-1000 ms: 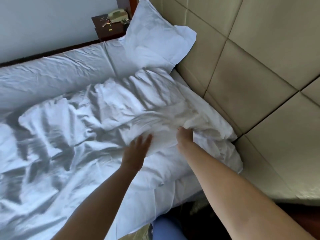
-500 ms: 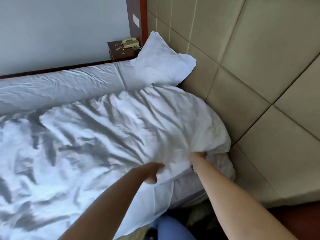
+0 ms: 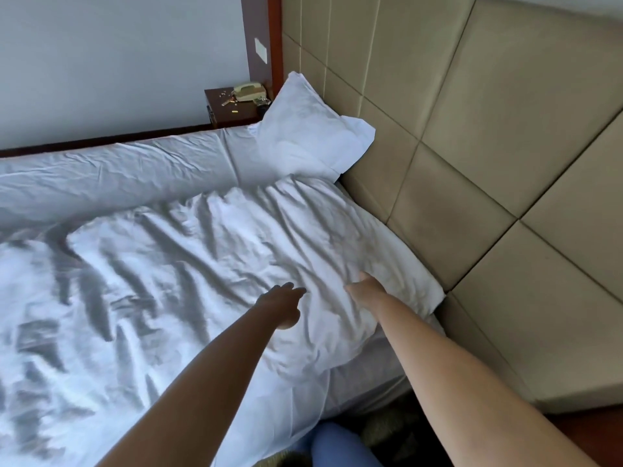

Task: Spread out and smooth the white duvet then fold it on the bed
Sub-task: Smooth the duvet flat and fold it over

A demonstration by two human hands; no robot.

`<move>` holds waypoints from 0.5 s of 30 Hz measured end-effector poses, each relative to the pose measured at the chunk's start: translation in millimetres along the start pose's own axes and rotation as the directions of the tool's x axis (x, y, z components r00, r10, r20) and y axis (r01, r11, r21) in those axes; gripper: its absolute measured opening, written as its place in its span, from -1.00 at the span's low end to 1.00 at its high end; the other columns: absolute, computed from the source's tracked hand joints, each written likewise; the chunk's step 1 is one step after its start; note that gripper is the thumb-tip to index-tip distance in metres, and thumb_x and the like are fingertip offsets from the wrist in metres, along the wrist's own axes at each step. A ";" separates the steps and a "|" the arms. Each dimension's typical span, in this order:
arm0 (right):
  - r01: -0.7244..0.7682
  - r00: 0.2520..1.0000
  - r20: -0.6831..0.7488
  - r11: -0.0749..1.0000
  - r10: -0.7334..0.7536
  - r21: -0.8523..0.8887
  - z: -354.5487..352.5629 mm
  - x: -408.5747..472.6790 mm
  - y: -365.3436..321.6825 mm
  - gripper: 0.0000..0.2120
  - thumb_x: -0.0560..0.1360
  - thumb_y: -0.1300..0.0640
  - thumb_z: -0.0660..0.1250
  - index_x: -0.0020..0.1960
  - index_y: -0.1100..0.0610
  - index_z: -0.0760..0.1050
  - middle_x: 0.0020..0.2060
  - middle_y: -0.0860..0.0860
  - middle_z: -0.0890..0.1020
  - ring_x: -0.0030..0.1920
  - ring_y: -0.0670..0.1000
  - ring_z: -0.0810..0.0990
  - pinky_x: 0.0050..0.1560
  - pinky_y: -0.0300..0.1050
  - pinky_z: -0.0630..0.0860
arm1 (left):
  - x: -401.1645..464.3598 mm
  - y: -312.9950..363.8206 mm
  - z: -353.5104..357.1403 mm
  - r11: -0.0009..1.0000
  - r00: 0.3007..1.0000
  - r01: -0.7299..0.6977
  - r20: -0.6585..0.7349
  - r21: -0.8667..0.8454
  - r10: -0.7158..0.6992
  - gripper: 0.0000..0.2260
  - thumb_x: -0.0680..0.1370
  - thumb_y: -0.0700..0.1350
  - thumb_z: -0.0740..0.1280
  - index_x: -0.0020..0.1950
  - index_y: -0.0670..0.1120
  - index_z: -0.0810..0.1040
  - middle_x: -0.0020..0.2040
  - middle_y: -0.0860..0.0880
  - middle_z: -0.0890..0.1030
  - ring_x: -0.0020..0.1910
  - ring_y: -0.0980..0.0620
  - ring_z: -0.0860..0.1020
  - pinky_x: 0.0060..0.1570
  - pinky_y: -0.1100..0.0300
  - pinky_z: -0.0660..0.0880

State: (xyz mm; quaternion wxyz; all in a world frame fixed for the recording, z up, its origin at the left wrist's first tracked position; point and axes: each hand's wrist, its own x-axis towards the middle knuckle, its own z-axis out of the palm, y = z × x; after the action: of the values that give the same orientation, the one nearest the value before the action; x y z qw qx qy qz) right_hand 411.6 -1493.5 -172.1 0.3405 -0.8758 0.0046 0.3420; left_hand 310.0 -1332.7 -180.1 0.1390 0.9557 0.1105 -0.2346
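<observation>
- The white duvet (image 3: 188,264), bunched and gripped at its corner half a second ago, is now laid wrinkled across the bed (image 3: 111,170), its corner near the headboard (image 3: 472,163).
- The pillow (image 3: 313,133) is left propped behind it.
- Both grips have been released: the left hand (image 3: 281,305) and right hand (image 3: 365,288) are laid open on the cloth; smoothing is judged under way.

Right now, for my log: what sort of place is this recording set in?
Most likely a hotel bedroom. A bed with a white duvet and pillow stands against a padded panel headboard wall, and a corded telephone sits on a dark nightstand.
</observation>
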 end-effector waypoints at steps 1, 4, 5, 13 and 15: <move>0.004 1.000 0.012 1.000 -0.004 -0.011 -2.2 5.3 -2.5 -0.38 0.58 0.06 0.17 0.57 0.11 0.01 0.51 0.08 0.19 0.44 0.13 0.27 0.34 -0.06 0.29 | 6.0 2.0 -4.2 1.000 1.000 -0.005 0.000 0.001 0.005 -0.46 0.55 -0.22 0.10 0.53 0.05 0.15 0.48 -0.04 0.22 0.43 -0.09 0.25 0.34 0.00 0.31; 0.017 1.000 0.023 0.999 -0.016 -0.037 -14.7 25.0 -8.8 -0.41 0.59 0.07 0.16 0.55 0.13 0.06 0.48 0.08 0.24 0.41 0.12 0.31 0.28 -0.10 0.32 | 29.4 8.0 -14.6 1.000 0.999 -0.016 0.029 0.008 0.015 -0.49 0.57 -0.20 0.10 0.53 0.04 0.15 0.50 -0.03 0.19 0.45 -0.08 0.21 0.36 -0.01 0.28; 0.014 1.000 0.024 0.999 -0.013 -0.042 -19.9 34.2 -10.9 -0.43 0.59 0.06 0.16 0.54 0.14 0.08 0.47 0.09 0.26 0.40 0.12 0.33 0.26 -0.12 0.33 | 39.5 10.1 -18.5 1.000 0.999 -0.022 0.041 0.008 0.022 -0.49 0.57 -0.19 0.10 0.53 0.04 0.16 0.50 -0.03 0.20 0.45 -0.08 0.22 0.36 -0.01 0.28; -0.015 0.999 0.047 0.989 0.022 -0.147 -74.1 152.3 -27.6 -0.55 0.59 0.09 0.15 0.45 0.18 0.28 0.37 0.10 0.40 0.34 0.12 0.41 0.18 -0.14 0.37 | 161.0 29.6 -55.9 0.995 0.994 0.021 0.112 -0.100 -0.010 -0.51 0.58 -0.21 0.09 0.51 0.04 0.22 0.48 0.00 0.26 0.43 -0.01 0.29 0.33 0.09 0.32; -0.006 0.997 0.069 0.983 0.018 -0.181 -84.4 191.6 -33.9 -0.55 0.60 0.08 0.13 0.47 0.16 0.25 0.40 0.10 0.37 0.35 0.12 0.39 0.21 -0.14 0.36 | 197.7 33.6 -66.0 0.990 0.992 0.043 0.123 -0.133 -0.027 -0.54 0.59 -0.20 0.09 0.50 0.04 0.24 0.47 0.00 0.27 0.42 -0.01 0.31 0.32 0.11 0.32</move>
State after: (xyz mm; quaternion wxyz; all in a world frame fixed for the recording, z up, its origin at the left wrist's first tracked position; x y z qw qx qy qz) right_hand 616.9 -1474.9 -222.3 0.2575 -0.8904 -0.0333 0.3738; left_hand 518.0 -1314.4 -211.5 0.2059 0.9260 0.1343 -0.2867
